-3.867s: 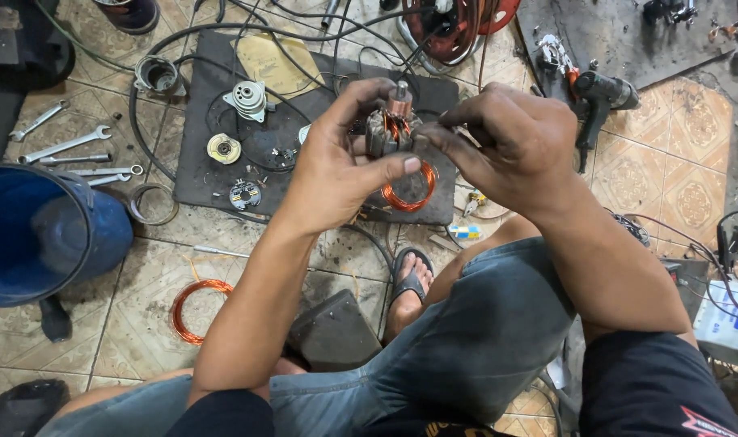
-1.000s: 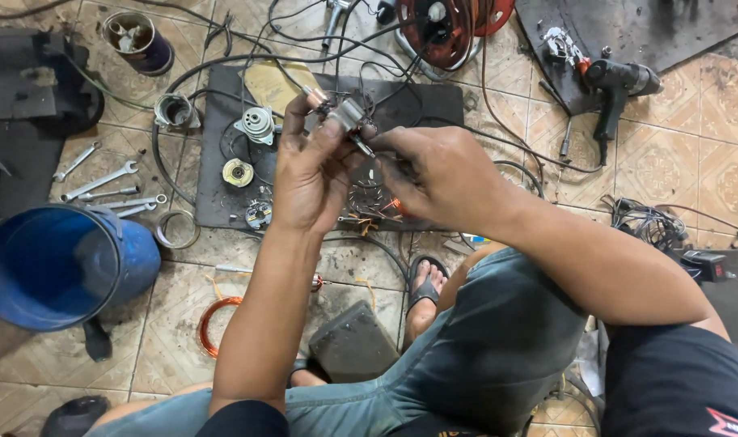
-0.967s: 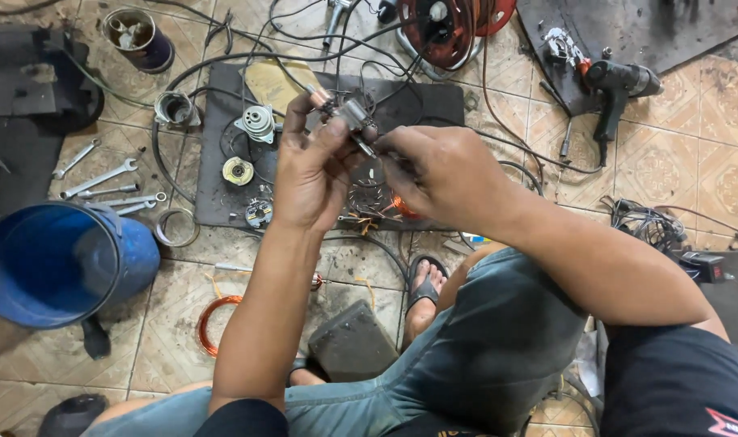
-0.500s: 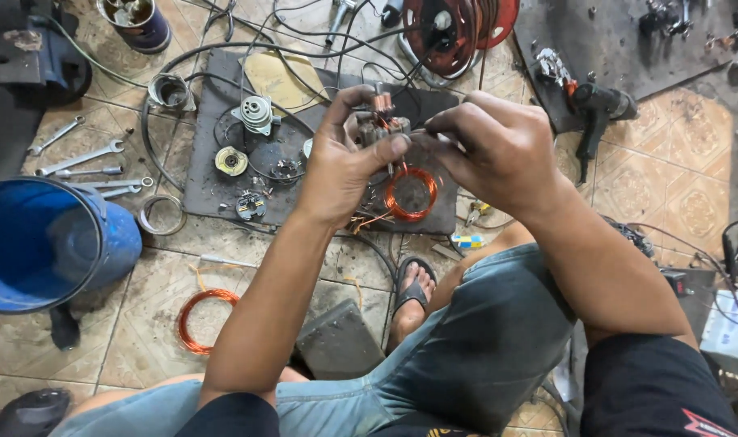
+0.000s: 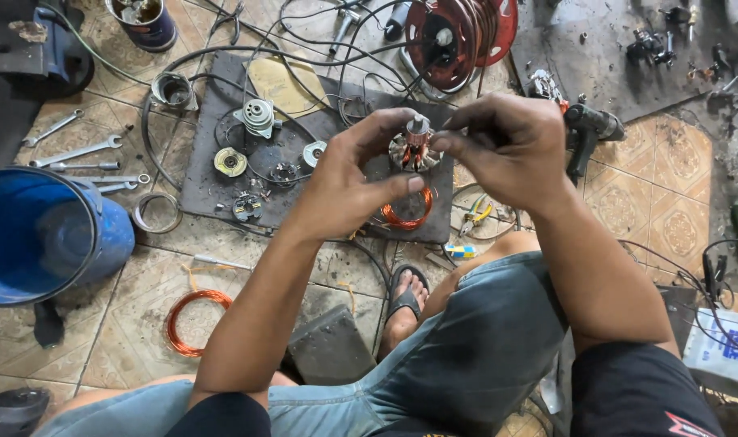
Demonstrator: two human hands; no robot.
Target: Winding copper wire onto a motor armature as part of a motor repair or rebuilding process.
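The small round motor armature with grey slotted core and copper-orange windings [image 5: 415, 149] sat between both hands, raised above the dark rubber mat [image 5: 199, 182] on the tiled floor; the left hand [image 5: 348, 182] cupped it from below, fingers closed around its core; the right hand [image 5: 510, 150] pinched narrowly at its top beside the short grey shaft; a coil of copper wire [image 5: 408, 217] lay just beneath

A white plastic package [image 5: 721, 350] with blue print is lying on the tiled floor [image 5: 134, 320] at the lower right edge — partly crossed by dark cables [image 5: 708, 275], just beside the person's right side. A small yellow-and-blue packet [image 5: 459, 252] is lying on the floor below the dark mat [image 5: 199, 182], near the sandalled foot [image 5: 405, 295]. No screens or signs are showing.
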